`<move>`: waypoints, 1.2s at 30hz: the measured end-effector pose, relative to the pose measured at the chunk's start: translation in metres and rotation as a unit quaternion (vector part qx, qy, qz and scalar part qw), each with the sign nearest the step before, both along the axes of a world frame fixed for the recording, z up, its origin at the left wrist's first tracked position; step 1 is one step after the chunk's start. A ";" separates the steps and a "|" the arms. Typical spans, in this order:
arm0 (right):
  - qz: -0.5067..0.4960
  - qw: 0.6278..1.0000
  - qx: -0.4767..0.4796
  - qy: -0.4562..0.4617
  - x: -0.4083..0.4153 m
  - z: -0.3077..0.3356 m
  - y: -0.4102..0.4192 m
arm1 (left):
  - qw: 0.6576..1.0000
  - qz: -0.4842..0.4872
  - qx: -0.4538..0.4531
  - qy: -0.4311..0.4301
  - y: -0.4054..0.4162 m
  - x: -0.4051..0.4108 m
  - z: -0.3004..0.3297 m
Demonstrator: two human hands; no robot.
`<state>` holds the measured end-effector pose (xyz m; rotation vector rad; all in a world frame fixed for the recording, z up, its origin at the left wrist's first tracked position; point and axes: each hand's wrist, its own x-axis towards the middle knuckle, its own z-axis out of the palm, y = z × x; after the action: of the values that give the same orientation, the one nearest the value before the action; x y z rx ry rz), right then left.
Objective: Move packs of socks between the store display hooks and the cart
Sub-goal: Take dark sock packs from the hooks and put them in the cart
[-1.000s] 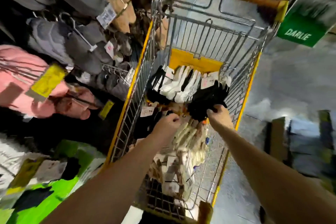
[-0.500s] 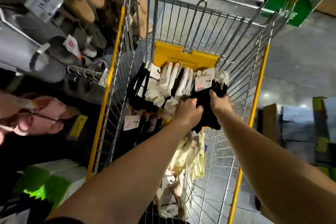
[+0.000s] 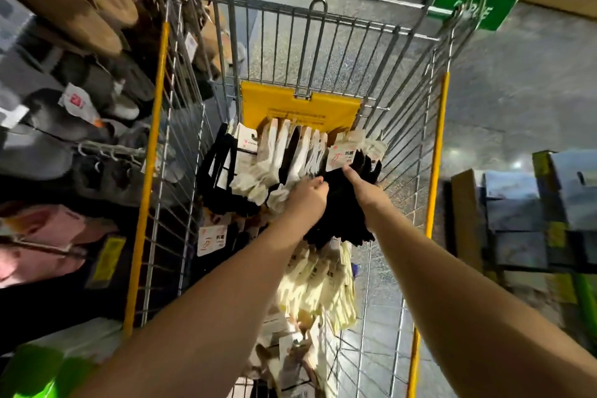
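While a thick bundle of black sock packs with white card headers [image 3: 342, 203] sits bunched against the far end of the silver wire shopping cart with yellow rails [image 3: 436, 152], both hands work on it. The right hand [image 3: 361, 186] curls round the top of the black bundle, its thumb against a white header card. The left hand [image 3: 307, 197] pinches at the bundle's left edge, beside a row of white sock packs [image 3: 277, 165]. Nearer the cart's front end lies a heap of cream sock packs [image 3: 323, 287], with more packs under it. Along the cart's left side hang grey and brown slippers on display hooks [image 3: 97, 100]. Judging by the full cart, most of the moving remains.
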<state>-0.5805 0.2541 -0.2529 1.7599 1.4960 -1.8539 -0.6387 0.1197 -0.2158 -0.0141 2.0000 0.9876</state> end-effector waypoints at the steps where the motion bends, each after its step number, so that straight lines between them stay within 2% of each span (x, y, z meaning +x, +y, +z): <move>1: 0.010 1.000 0.025 0.002 0.000 0.018 -0.012 | 1.000 0.003 0.006 0.003 -0.001 0.001 0.000; 6: 0.075 0.988 0.129 -0.029 0.001 0.048 -0.035 | 0.999 0.023 0.029 -0.010 -0.014 0.006 0.001; 12: 0.075 0.995 0.064 0.032 -0.003 0.044 -0.028 | 0.999 -0.014 0.041 0.002 -0.027 0.012 0.000; 15: 0.084 0.989 0.116 0.022 0.002 0.048 -0.031 | 0.999 -0.017 0.043 0.001 -0.029 0.015 0.008; 18: 0.094 0.985 0.142 0.017 0.010 0.064 -0.042 | 0.999 0.024 0.045 0.001 -0.033 0.019 0.018; 23: 0.119 0.978 0.154 0.073 0.026 0.105 -0.056 | 0.996 0.056 0.061 0.027 -0.048 0.026 0.038; 24: 0.122 0.977 0.152 0.084 0.029 0.116 -0.059 | 0.995 0.065 0.075 0.011 -0.055 0.025 0.039; 26: 0.131 0.975 0.150 0.100 0.032 0.132 -0.063 | 0.975 0.093 0.188 -0.079 -0.068 0.028 0.066; 27: 0.145 0.972 0.147 0.113 0.033 0.141 -0.066 | 0.953 0.098 0.255 -0.130 -0.075 0.031 0.081; 29: 0.182 0.965 0.131 0.139 0.037 0.167 -0.075 | 0.913 0.120 0.333 -0.202 -0.095 0.040 0.098; 32: 0.256 0.946 0.120 0.156 0.046 0.204 -0.090 | 0.885 0.178 0.347 -0.254 -0.119 0.058 0.138; 36: 0.357 0.909 0.101 0.190 0.060 0.245 -0.109 | 0.882 0.232 0.356 -0.207 -0.143 0.083 0.176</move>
<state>-0.5202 0.1446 -0.0082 0.7155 2.1517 -1.7157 -0.5555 -0.0231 -0.0393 -0.2878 1.1699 1.8123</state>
